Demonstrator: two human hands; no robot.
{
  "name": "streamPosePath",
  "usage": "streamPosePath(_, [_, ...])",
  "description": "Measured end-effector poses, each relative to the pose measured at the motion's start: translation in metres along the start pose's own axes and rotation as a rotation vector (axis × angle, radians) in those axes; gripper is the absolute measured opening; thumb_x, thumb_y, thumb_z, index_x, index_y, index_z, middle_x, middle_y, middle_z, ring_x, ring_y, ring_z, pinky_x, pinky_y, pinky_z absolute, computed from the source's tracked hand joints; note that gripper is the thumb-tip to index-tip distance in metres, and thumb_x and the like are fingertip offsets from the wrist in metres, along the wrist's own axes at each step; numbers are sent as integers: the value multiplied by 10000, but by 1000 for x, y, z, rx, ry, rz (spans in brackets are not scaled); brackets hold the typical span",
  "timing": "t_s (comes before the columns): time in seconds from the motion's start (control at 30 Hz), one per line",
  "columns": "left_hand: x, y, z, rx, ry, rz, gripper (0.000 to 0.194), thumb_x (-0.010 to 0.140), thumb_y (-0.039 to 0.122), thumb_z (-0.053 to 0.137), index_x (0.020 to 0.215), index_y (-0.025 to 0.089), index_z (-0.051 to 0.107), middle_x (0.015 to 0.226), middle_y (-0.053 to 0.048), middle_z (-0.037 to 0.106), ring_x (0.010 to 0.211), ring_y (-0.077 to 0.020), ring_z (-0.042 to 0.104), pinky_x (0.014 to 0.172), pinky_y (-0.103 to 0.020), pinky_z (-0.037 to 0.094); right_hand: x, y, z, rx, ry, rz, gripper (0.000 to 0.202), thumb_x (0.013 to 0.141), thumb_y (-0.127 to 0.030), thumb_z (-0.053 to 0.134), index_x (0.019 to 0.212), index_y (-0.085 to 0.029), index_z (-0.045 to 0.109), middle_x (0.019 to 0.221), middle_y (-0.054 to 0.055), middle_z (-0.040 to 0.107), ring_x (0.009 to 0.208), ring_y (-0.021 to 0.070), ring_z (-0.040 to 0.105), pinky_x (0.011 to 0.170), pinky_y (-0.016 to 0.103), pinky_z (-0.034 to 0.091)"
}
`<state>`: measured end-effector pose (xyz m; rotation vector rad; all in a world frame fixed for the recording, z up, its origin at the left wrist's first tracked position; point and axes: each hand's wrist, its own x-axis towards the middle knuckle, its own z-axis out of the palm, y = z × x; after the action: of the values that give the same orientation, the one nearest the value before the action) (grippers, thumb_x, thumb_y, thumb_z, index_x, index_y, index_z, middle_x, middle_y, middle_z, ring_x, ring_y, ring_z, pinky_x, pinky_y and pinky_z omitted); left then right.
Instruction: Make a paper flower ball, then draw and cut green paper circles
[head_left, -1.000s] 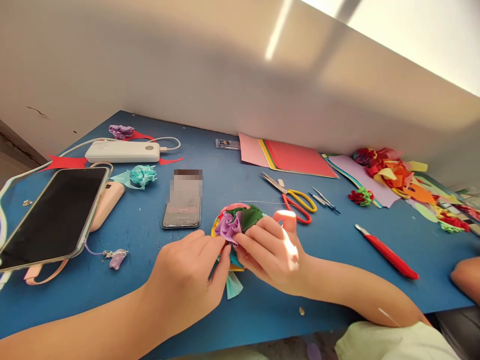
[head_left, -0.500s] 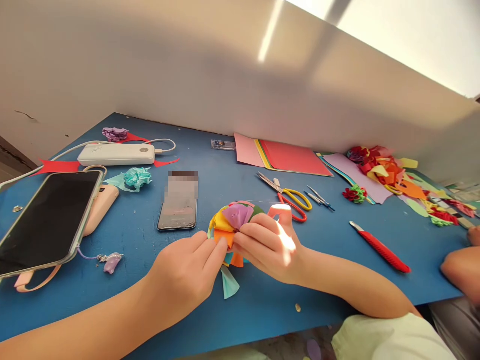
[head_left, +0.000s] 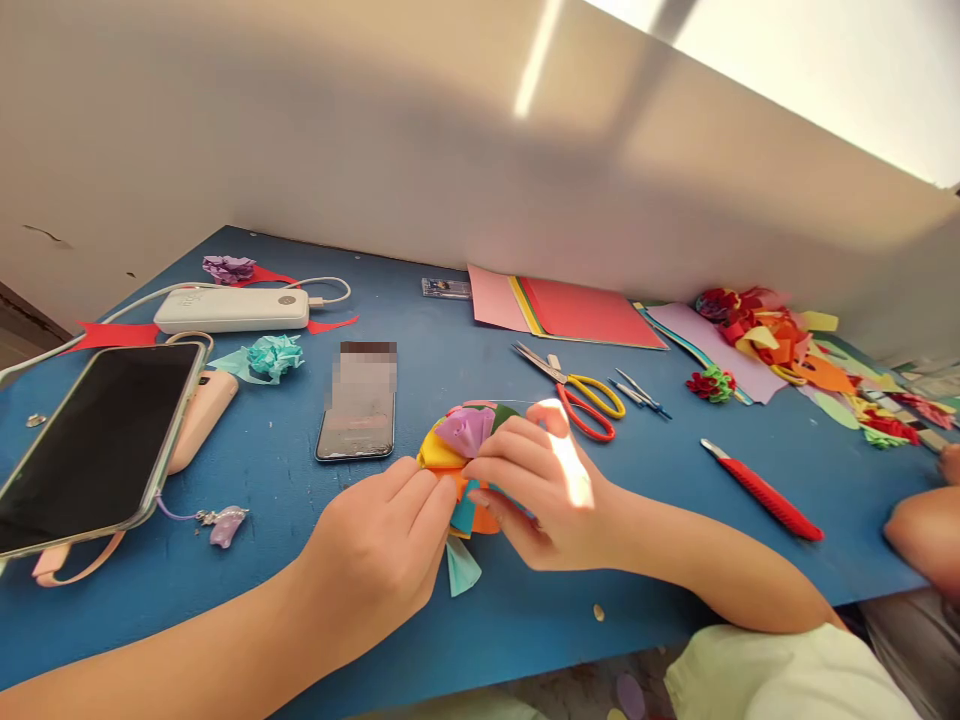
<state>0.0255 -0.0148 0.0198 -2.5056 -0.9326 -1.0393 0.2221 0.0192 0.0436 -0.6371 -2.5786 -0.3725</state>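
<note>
Between my two hands is a bundle of coloured paper pieces (head_left: pixel 466 430), with purple, yellow, orange, green and blue parts showing. My left hand (head_left: pixel 379 535) is closed on its left side, fingertips pinching the yellow and orange paper. From the right, my right hand (head_left: pixel 544 485) grips the bundle with bent fingers; its thumb is partly hidden underneath. A thin thread-like line runs above the right hand. Below the bundle hangs a pale turquoise paper piece (head_left: pixel 463 568). Just beyond my right hand lie scissors (head_left: pixel 577 390) with red and yellow handles.
A phone (head_left: pixel 358 420) lies left of the bundle, with a larger phone (head_left: pixel 94 450) and a white power bank (head_left: pixel 232 310) farther left. To the right are a red cutter (head_left: pixel 765 490), paper sheets (head_left: pixel 592 310) and a paper-scrap pile (head_left: pixel 765 335). Another person's arm (head_left: pixel 926 535) rests at the right edge.
My right fingers have shifted on the bundle, and the thumb has moved lower. More blue paper shows between the hands, and the purple piece has tilted slightly left.
</note>
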Motion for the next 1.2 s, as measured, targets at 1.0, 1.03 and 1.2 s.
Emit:
streamPosePath(1.0, [5, -17, 1, -99, 142, 27, 224, 755, 2, 656, 944, 122, 657, 946, -94, 725, 931, -253, 640, 758, -386, 473, 6, 7, -6, -98, -41, -56, 255, 773, -10, 457, 945, -112, 615, 837, 50, 580, 806, 178, 458, 761, 386, 278])
streamPosePath(1.03, [5, -17, 1, -103, 152, 28, 231, 746, 1, 666, 944, 120, 656, 929, -89, 728, 917, -251, 638, 748, -385, 473, 6, 7, -6, -110, -38, -69, 260, 769, -9, 457, 947, -112, 618, 846, 54, 586, 810, 179, 454, 767, 389, 283])
streamPosePath(1.2, [5, -13, 1, -192, 160, -57, 210, 710, -13, 680, 875, 112, 648, 890, -101, 700, 882, -237, 589, 758, -393, 508, 5, 6, -6, -124, -54, -120, 270, 785, -30, 458, 998, -93, 612, 870, 65, 599, 816, 182, 439, 790, 407, 306])
